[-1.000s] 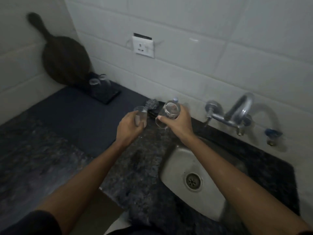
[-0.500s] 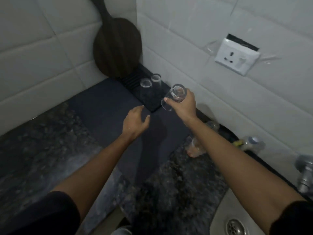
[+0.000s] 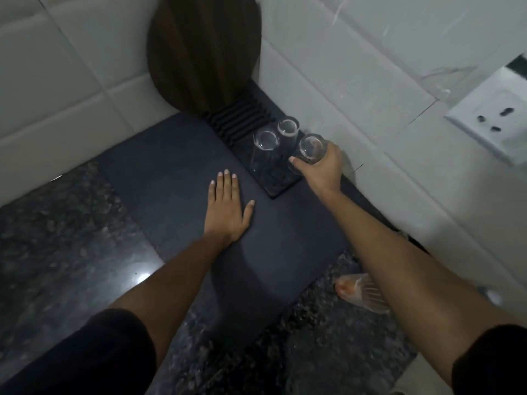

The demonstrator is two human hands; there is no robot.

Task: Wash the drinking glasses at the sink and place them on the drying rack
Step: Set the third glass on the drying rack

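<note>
A: Head view: what's changed?
B: The right hand [image 3: 322,166], a moment ago carrying the glass [image 3: 309,151] in mid-air, now grips it down at the drying rack [image 3: 281,183], beside two glasses [image 3: 266,143] already standing there.
A: And the left hand [image 3: 228,209]?
B: Flat on the counter [image 3: 159,172], fingers straight (holding nothing). Release looks next

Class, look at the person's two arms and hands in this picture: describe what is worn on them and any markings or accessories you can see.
Both forearms are bare. A dark, black-looking short sleeve covers each upper arm: the left sleeve and the right sleeve. The left hand and right hand wear no gloves; no rings, watch or bracelets are visible. The fingernails look short and unpainted.
</note>
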